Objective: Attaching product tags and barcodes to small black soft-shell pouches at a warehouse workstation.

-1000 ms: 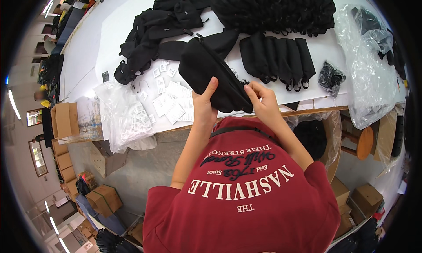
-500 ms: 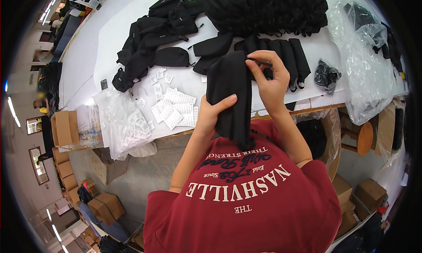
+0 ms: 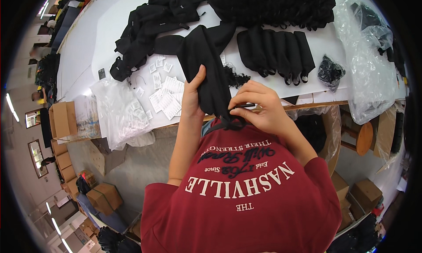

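Observation:
My left hand [image 3: 194,94] grips a long black fabric pouch [image 3: 210,83] by its left side, thumb in front and the other fingers hidden behind. The pouch hangs tilted over the table's near edge, its lower end close to my shirt. At that lower end, my right hand [image 3: 255,102] is closed in a pinch. A slim black thing [image 3: 247,105] shows between its fingers; its kind is unclear. Just beyond my right hand lies a tangle of black thread or cord [image 3: 236,77] on the table.
Several black pouches lie in a row [image 3: 277,53] on the white table, with a large black heap [image 3: 272,6] behind. More black pouches [image 3: 149,37] spread at the left. White printed labels [image 3: 167,99] lie near a clear plastic bag [image 3: 121,114]. Clear plastic [image 3: 367,68] covers the right end.
My right hand has moved down from the pouch's upper edge to its lower end. The pouch has shifted left and tilted, and my left hand has moved slightly left and up.

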A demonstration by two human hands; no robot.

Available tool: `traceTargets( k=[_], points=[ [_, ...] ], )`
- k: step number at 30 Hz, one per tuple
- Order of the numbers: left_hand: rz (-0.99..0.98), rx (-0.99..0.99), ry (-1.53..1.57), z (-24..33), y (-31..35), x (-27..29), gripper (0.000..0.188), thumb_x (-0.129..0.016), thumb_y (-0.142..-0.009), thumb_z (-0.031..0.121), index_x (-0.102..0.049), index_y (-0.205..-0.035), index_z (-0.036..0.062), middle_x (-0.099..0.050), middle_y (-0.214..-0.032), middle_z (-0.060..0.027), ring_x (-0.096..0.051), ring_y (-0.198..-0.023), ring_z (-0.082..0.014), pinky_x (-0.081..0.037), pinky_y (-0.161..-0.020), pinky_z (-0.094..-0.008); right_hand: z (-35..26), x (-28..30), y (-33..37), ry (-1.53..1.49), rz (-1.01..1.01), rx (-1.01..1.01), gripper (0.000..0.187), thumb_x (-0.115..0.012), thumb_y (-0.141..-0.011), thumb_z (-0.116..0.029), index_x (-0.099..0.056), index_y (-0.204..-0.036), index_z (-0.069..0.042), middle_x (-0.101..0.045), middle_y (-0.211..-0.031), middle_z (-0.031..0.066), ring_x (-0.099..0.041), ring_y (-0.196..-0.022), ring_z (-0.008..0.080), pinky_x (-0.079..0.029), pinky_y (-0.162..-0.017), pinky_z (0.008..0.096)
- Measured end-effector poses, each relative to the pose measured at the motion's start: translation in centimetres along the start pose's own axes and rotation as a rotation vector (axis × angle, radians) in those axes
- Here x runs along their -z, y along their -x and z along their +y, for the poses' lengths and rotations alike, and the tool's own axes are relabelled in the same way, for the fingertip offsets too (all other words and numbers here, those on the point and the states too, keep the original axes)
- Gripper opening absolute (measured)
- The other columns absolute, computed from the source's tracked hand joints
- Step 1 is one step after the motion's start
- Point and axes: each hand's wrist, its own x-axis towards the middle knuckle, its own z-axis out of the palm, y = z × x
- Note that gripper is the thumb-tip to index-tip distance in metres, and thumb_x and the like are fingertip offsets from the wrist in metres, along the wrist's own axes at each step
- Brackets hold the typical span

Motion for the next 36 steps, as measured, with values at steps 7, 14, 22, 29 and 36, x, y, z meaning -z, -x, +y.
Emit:
traceTargets(
  k=[7,14,22,29,36],
  points=[
    [0.095,-0.018,-0.048,-0.4,-0.6,0.9,0.026,-0.059,-0.09,0.018,-0.059,-0.107,-0.0016,-0.066,-0.096,-0.0111,-0.066,-0.084,-0.0199,-0.055,-0.072,-0.0309,0.8,0.8,0.3,-0.024,-0.164,-0.092,0.018,-0.072,-0.07,-0.005,-0.064,-0.086,-0.004,-0.061,-0.086,0.007,-0.055,-0.082,0.0226,-0.043,-0.072,0.0322],
    [0.086,0.058,-0.025,-1.2,1.1,-1.5,0.036,-0.048,-0.095,0.024,-0.049,-0.121,-0.0004,-0.058,-0.115,-0.0124,-0.058,-0.104,-0.0194,-0.047,-0.088,-0.0332,-0.6,0.4,-0.3,0.678,-0.066,0.149,0.048,-0.067,-0.072,-0.016,-0.055,-0.118,-0.017,-0.05,-0.115,0.0067,-0.045,-0.112,0.0257,-0.034,-0.095,0.0394],
    [0.072,-0.584,-1.143,0.9,1.9,2.3,0.071,-0.072,-0.076,0.018,-0.032,-0.133,0.0068,-0.044,-0.13,-0.0122,-0.046,-0.117,-0.0236,-0.033,-0.101,-0.0366,0.9,2.8,-1.1,0.269,0.044,0.025,0.053,-0.069,-0.063,0.005,-0.058,-0.112,-0.01,-0.058,-0.084,0.0073,-0.06,-0.079,0.0253,-0.049,-0.069,0.033],
    [-0.434,-0.103,-1.002,4.8,3.6,0.9,0.049,-0.073,-0.073,0.006,-0.056,-0.119,0.0041,-0.061,-0.092,-0.0058,-0.056,-0.087,-0.0131,-0.042,-0.082,-0.026,1.1,3.9,-0.3,-0.222,-0.053,-0.248,0.023,-0.07,-0.071,0.0,-0.066,-0.093,-0.004,-0.059,-0.083,0.0028,-0.057,-0.079,0.0102,-0.044,-0.071,0.0234],
    [-0.576,0.021,-1.43,3.8,3.3,0.1,0.035,-0.075,-0.072,0.015,-0.069,-0.107,0.0133,-0.049,-0.097,-0.0021,-0.047,-0.093,-0.0146,-0.038,-0.086,-0.0286,2.7,5.8,0.8,-0.038,-0.344,-0.397,0.017,-0.066,-0.071,-0.01,-0.065,-0.087,-0.004,-0.06,-0.081,0.0024,-0.056,-0.077,0.0117,-0.043,-0.068,0.0239]
  ],
)
